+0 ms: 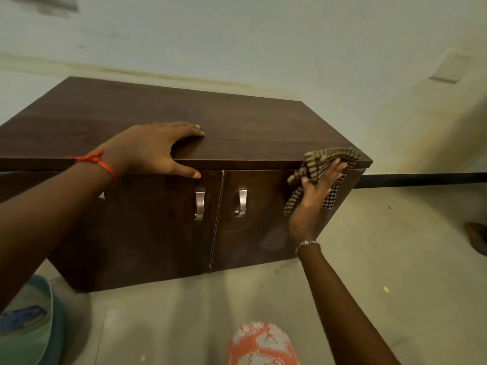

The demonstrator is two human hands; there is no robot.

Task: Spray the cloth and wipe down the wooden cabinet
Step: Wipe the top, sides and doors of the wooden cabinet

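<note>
Nearest the camera, at the bottom edge, a knee covered in orange-and-white patterned fabric (261, 343) is visible. At the lower left corner stands a teal-green round plastic container (39, 325) with a blue object inside; what that object is cannot be told.

Both forearms extend forward from the lower edge. The left wrist carries a red thread band (96, 162); the right wrist carries a silver metal bracelet (307, 244).

The dark brown wooden two-door cabinet (147, 233) stands on the pale floor (382, 259), with its back toward the pale wall (263, 35). Each door has one curved silver metal handle; the left door handle (199, 204) and the right door handle (241, 202) flank the centre seam.

The right hand (313, 196) presses a brown-and-beige checked woven cloth (324, 164) against the upper right corner of the right door, just below the top panel's front edge. The fingers are spread flat over the fabric; the cloth's upper part overlaps the panel edge and its lower part hangs down along the door.

The left hand (155, 148) rests on the front edge of the cabinet top, above the left door. Its fingers lie close together on the top surface, and the thumb points down over the door face.

At the far right edge, on the floor, a dark blurred object is partly cut off.
</note>
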